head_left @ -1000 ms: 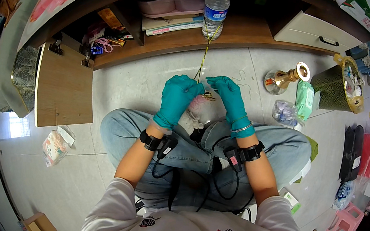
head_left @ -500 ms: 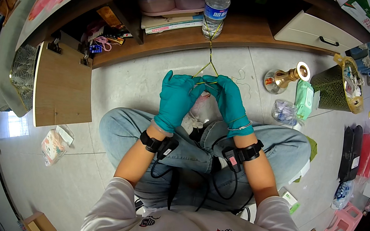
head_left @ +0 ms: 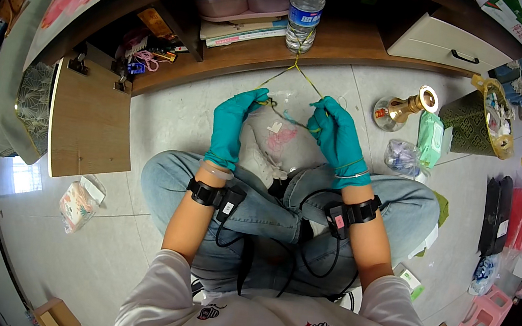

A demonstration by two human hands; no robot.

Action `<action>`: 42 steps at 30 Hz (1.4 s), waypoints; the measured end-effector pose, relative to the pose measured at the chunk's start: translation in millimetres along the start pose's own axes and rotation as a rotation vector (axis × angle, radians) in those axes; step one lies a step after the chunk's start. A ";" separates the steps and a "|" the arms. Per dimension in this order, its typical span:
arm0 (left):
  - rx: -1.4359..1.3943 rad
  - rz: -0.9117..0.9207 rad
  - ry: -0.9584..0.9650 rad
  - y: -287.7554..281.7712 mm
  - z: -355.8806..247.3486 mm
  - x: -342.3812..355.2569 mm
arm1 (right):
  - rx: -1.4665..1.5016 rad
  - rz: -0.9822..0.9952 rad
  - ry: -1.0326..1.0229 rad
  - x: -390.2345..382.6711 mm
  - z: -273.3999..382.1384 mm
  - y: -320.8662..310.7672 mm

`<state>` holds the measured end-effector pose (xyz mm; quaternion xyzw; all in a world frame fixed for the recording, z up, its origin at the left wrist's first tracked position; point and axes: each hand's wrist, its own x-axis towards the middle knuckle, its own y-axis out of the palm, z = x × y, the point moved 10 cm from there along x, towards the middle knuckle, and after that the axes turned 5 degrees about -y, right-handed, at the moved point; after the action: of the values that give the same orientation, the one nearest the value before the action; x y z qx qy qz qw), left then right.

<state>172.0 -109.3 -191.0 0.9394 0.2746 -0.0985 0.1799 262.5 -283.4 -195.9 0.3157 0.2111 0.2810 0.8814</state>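
Your two gloved hands are apart above your lap, each drawing out one strand of the cord. The left hand has its grip pinched on the yellow-green strand at the fingertips; the right hand has its grip closed over the other strand, fingers curled. From your hands the strands slant inward and meet in a crossing just in front of the shelf, making an upside-down V. Beyond that, the cord reaches the lower part of the water bottle, which stands upright on the shelf; whether it goes all the way round the back is hidden. A darker, slack length dips between your hands. Beneath it, a clear bag lies in front of your crossed legs, with pink strands showing at it and white cloth beside it. Left of the bottle sit some books with a pink tray on top. To your right, on the floor, a gold-necked vase stands near a green pack and a patterned bin.
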 end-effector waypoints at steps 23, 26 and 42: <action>0.152 0.502 -0.304 64.5 20.4 -31.2 | -0.781 0.102 0.183 -21.6 16.6 10.8; 0.069 0.532 -0.179 58.6 24.7 -23.1 | -0.705 0.140 0.180 -20.2 1.9 6.6; 0.709 0.176 0.413 54.5 -8.8 -30.1 | -0.626 0.030 -0.137 -6.8 9.1 8.0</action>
<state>177.8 -163.1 -159.0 0.9630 0.1727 0.0195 -0.2058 259.6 -286.5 -182.7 0.0505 0.0499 0.3232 0.9437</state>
